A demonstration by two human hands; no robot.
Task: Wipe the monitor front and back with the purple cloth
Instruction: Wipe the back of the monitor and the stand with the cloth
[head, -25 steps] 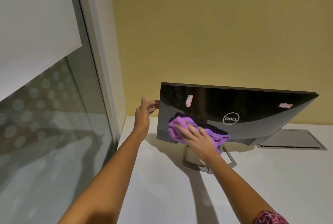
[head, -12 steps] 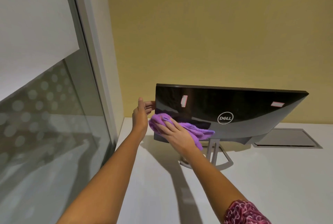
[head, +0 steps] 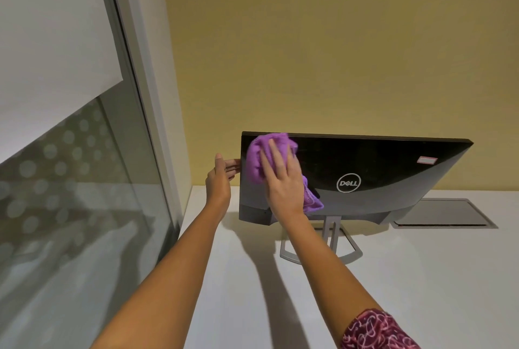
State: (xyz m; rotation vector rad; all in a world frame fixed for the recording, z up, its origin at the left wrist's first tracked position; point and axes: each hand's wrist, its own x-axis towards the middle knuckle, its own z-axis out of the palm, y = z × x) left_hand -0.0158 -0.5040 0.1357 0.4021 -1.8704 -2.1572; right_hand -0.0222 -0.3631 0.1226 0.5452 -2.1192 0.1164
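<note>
The monitor (head: 373, 169) stands on a white desk with its glossy black back and logo facing me, on a grey stand (head: 331, 239). My right hand (head: 280, 180) lies flat with straight fingers on the purple cloth (head: 259, 157), pressing it against the upper left part of the back. A tail of the cloth hangs down at the hand's right. My left hand (head: 220, 180) holds the monitor's left edge, thumb on the near side and fingers behind the panel. The screen side is hidden.
A yellow wall rises close behind the monitor. A glass partition (head: 70, 194) with a white frame runs along the left. A grey flap (head: 443, 212) is set in the white desk (head: 407, 278) at the right, behind the monitor.
My right hand and the cloth have moved from the lower left of the back up to its top left corner. The left hand has stayed on the left edge.
</note>
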